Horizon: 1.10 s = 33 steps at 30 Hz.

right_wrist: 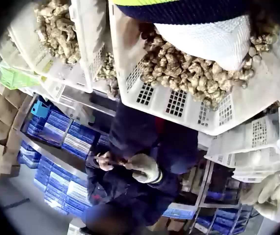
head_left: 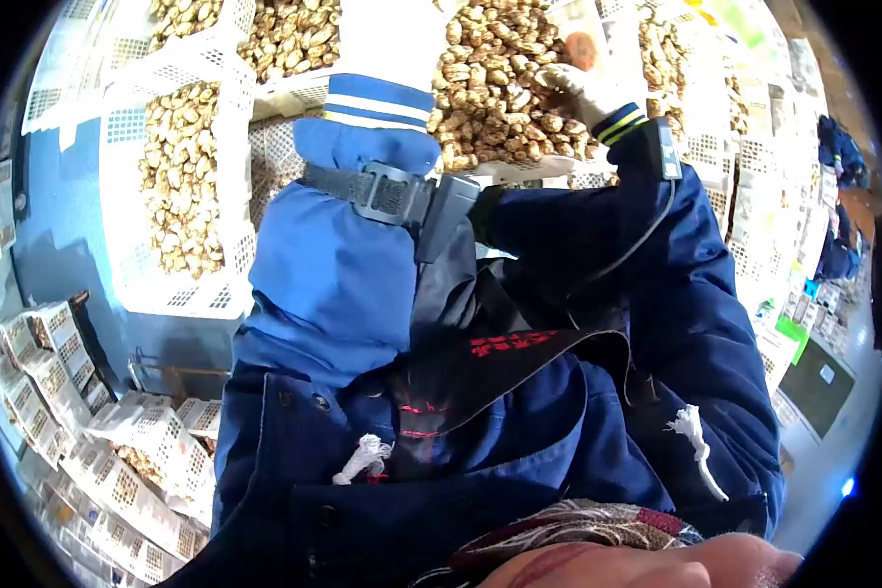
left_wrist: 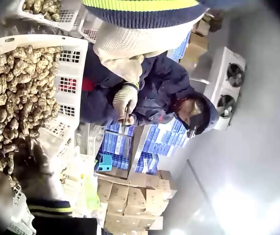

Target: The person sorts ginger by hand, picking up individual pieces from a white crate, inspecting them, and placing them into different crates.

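Observation:
Brown lumpy pieces point(head_left: 505, 83) fill a white perforated basket point(right_wrist: 179, 105). My right hand point(head_left: 583, 93), in a whitish glove, reaches into its right side; its extended fingers touch the pieces, though their tips are partly hidden. The same right hand point(left_wrist: 37, 171) shows at the lower left of the left wrist view, and its glove point(right_wrist: 213, 41) covers part of the pieces. My left hand point(head_left: 392, 34) is a washed-out white shape at the basket's left. In the right wrist view this gloved left hand point(right_wrist: 272, 196) hangs with loosely bent fingers, holding nothing visible.
Another white basket point(head_left: 118, 225) of similar pieces point(head_left: 181, 176) stands left; more baskets line the right. Across from me a person in dark clothing point(right_wrist: 154, 142) works with gloved hands. Behind are shelves of blue boxes point(right_wrist: 56, 181) and stacked cartons point(left_wrist: 130, 198).

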Tool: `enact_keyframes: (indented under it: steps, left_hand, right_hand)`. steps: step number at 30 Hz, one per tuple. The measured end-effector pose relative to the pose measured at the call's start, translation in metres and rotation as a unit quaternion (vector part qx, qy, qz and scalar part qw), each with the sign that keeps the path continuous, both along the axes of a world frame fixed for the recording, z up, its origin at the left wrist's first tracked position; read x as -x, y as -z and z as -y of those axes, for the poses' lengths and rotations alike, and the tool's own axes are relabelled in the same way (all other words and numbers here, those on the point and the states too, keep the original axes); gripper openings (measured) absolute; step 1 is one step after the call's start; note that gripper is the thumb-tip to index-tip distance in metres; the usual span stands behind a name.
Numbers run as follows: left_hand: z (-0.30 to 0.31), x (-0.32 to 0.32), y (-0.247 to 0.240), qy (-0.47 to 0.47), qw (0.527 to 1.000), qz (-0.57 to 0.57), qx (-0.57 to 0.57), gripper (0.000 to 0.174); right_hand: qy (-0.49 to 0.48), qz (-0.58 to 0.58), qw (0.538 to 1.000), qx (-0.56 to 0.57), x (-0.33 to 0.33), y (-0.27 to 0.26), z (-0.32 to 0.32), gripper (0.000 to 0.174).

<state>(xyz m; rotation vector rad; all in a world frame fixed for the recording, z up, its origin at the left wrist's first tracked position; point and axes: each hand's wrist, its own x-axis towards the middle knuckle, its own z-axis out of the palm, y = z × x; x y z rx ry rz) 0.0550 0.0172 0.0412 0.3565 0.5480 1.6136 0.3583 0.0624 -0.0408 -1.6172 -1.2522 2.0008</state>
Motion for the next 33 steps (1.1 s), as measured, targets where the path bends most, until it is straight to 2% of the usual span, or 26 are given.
enact_keyframes:
  steps: [4, 5, 7, 8, 11, 12, 13, 15, 16, 17, 19, 21, 23, 25, 26, 27, 29, 30, 31, 33]
  left_hand:
    - [-0.006, 0.001, 0.002, 0.013, 1.000, -0.004, 0.005, 0.034]
    - [-0.010, 0.004, 0.004, 0.041, 0.997, 0.060, 0.031, 0.034]
    - [-0.006, -0.002, -0.013, 0.022, 0.997, 0.057, 0.054, 0.032]
    - [-0.007, -0.002, -0.010, 0.015, 0.997, 0.052, 0.058, 0.031]
    - [-0.006, 0.000, 0.000, 0.003, 0.997, 0.047, 0.068, 0.030]
    - [-0.008, 0.001, 0.002, 0.010, 0.996, 0.052, 0.065, 0.031]
    - [-0.010, 0.001, 0.005, 0.016, 0.996, 0.057, 0.061, 0.031]
    - [-0.014, 0.003, 0.017, 0.025, 0.997, 0.048, 0.058, 0.032]
    - [-0.016, 0.003, 0.022, 0.028, 0.997, 0.044, 0.057, 0.032]
    - [-0.013, 0.001, 0.021, 0.019, 0.999, 0.027, 0.041, 0.033]
    - [-0.002, -0.009, 0.006, 0.000, 1.000, -0.008, 0.008, 0.034]
    - [-0.001, -0.015, -0.002, -0.001, 1.000, -0.002, 0.009, 0.034]
    - [0.000, -0.014, -0.002, -0.001, 1.000, 0.004, 0.012, 0.034]
    - [0.002, -0.012, -0.002, 0.001, 1.000, 0.005, 0.011, 0.034]
    - [0.002, -0.009, -0.002, 0.000, 1.000, 0.008, 0.010, 0.035]
    - [0.003, -0.007, -0.003, 0.000, 1.000, 0.008, 0.011, 0.035]
    - [0.004, -0.003, -0.004, -0.001, 1.000, 0.010, 0.009, 0.035]
    - [0.005, -0.003, -0.002, 0.000, 1.000, 0.012, 0.010, 0.035]
    - [0.004, -0.002, -0.003, -0.001, 1.000, 0.013, 0.007, 0.035]
    - [0.005, 0.000, -0.001, -0.004, 1.000, 0.015, 0.004, 0.035]
  right_hand:
    - [0.059, 0.015, 0.995, -0.083, -0.050, -0.051, 0.021, 0.032]
    - [0.026, 0.041, 0.996, -0.077, -0.071, -0.067, 0.028, 0.034]
    - [-0.069, 0.113, 0.979, -0.157, -0.126, -0.081, 0.044, 0.032]
    - [-0.063, 0.143, 0.978, -0.140, -0.156, -0.074, 0.052, 0.033]
    - [0.032, 0.243, 0.969, 0.018, -0.232, -0.039, 0.089, 0.039]
    - [-0.087, 0.387, 0.917, -0.047, -0.244, -0.034, 0.090, 0.046]
    - [-0.204, 0.514, 0.826, -0.111, -0.251, -0.030, 0.090, 0.052]
    - [-0.286, 0.613, 0.694, -0.244, -0.277, -0.004, 0.079, 0.057]
    - [-0.233, 0.594, 0.738, -0.219, -0.228, -0.033, 0.063, 0.052]
    - [-0.205, 0.542, 0.750, -0.319, -0.208, -0.024, 0.044, 0.047]
    - [-0.252, 0.428, 0.789, -0.362, -0.114, -0.049, 0.016, 0.043]
    - [-0.327, 0.430, 0.697, -0.472, -0.061, 0.009, -0.012, 0.040]
    - [-0.402, 0.355, 0.707, -0.462, 0.015, 0.020, -0.011, 0.036]
    - [-0.477, 0.465, 0.633, -0.395, 0.069, 0.050, -0.010, 0.033]
    - [-0.508, 0.494, 0.595, -0.379, 0.071, 0.086, -0.017, 0.038]
    - [-0.516, 0.516, 0.551, -0.405, 0.079, 0.088, -0.015, 0.039]
    - [-0.476, 0.497, 0.620, -0.377, 0.083, 0.080, -0.016, 0.040]
    - [-0.410, 0.483, 0.685, -0.359, 0.076, 0.077, -0.015, 0.041]
    - [-0.331, 0.466, 0.719, -0.395, 0.063, 0.071, -0.010, 0.044]
    - [-0.297, 0.441, 0.764, -0.365, 0.039, 0.026, -0.022, 0.042]
